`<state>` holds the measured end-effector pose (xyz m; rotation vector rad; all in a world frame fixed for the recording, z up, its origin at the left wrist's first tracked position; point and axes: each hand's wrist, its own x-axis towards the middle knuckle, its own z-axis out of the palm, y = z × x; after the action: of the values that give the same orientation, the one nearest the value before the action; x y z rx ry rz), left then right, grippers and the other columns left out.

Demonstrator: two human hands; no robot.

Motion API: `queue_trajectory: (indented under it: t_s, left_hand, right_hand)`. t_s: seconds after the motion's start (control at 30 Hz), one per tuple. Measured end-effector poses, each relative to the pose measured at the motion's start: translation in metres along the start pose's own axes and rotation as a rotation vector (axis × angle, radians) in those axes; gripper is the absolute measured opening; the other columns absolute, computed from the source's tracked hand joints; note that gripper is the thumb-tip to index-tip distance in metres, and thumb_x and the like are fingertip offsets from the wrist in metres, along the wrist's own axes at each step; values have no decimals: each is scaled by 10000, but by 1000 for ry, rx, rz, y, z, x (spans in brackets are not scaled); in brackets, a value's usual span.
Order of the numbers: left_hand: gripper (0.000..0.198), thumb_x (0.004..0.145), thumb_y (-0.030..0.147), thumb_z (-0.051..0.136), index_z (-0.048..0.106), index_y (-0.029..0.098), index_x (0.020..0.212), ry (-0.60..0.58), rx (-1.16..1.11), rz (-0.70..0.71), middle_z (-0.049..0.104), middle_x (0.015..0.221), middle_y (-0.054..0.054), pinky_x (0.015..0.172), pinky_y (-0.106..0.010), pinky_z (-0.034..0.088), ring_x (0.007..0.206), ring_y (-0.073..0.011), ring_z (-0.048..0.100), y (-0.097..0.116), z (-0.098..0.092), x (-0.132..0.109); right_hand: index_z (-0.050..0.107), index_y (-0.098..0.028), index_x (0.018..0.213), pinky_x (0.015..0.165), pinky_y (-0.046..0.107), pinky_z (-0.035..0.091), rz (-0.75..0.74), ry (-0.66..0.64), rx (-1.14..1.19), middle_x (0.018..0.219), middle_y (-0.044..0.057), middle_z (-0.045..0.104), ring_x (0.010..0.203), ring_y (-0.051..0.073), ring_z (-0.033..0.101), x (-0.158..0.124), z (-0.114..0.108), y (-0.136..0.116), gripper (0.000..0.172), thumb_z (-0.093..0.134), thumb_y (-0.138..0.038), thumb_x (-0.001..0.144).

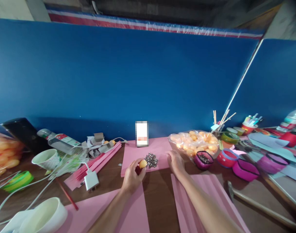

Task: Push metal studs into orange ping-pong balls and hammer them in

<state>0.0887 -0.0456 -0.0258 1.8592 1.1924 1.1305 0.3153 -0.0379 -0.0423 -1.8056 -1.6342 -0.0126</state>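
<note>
My left hand (132, 176) pinches a small orange ball (142, 163) between thumb and fingers, just left of a pile of small silver metal bits (151, 160) on a pink sheet (160, 147). My right hand (176, 162) rests on the same sheet, palm down with fingers curled, to the right of the pile and in front of a clear bag of orange balls (195, 143). I cannot see anything in the right hand.
A magenta tub (203, 160) of dark bits and other coloured tubs (245, 169) stand at the right. More pink sheets (201, 197) lie near me. A white charger (91, 180), cups (47, 158), a bottle (62, 139) and small boxes crowd the left. A blue partition (138, 81) backs the table.
</note>
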Motion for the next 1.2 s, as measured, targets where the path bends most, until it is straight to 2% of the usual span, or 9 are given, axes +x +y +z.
queue_trajectory:
  t_s: [0.4, 0.6, 0.83, 1.03, 1.1, 1.2]
  left_hand:
    - [338, 745, 305, 530, 564, 180, 1057, 3, 12, -4, 643, 915, -49, 643, -273, 476, 650, -135, 572, -4, 1, 1]
    - [402, 743, 305, 539, 528, 175, 1123, -4, -29, -25, 655, 917, -58, 630, -271, 494, 659, -139, 595, -9, 3, 1]
    - [345, 727, 286, 558, 572, 181, 1054, 24, -28, 26, 644, 940, -65, 598, -271, 509, 647, -136, 595, -12, 5, 3]
    - [319, 732, 296, 564, 584, 202, 1037, 31, -60, 59, 591, 1044, -70, 605, -263, 517, 737, -148, 610, -10, 4, 3]
    - [329, 736, 299, 561, 578, 210, 1052, 38, -72, 46, 567, 1075, -71, 609, -261, 520, 782, -155, 606, -10, 4, 3]
    - [362, 743, 302, 556, 562, 224, 1096, 44, -65, 28, 574, 1041, -58, 614, -264, 518, 773, -150, 600, -12, 5, 4]
  right_hand:
    - [639, -232, 861, 691, 264, 391, -16, -4, 39, 850, 27, 630, 834, 190, 554, -1, 3, 3, 202, 464, -181, 775]
    - [639, -227, 867, 713, 278, 402, -31, 6, 63, 861, 31, 640, 842, 197, 565, -1, 3, 1, 201, 464, -179, 779]
    - [629, -218, 884, 726, 293, 423, -75, 44, 94, 874, 37, 645, 826, 198, 573, 0, 5, 4, 182, 488, -186, 773]
    - [601, -203, 845, 740, 296, 452, -195, 163, 251, 848, 54, 649, 827, 197, 588, 0, -6, -18, 134, 473, -186, 811]
    - [599, -203, 856, 708, 279, 468, -198, 161, 343, 850, 51, 654, 793, 183, 599, -2, -10, -30, 127, 476, -203, 824]
    - [608, -201, 848, 636, 245, 482, -172, 91, 473, 821, 37, 665, 694, 153, 606, -7, -12, -44, 118, 494, -226, 831]
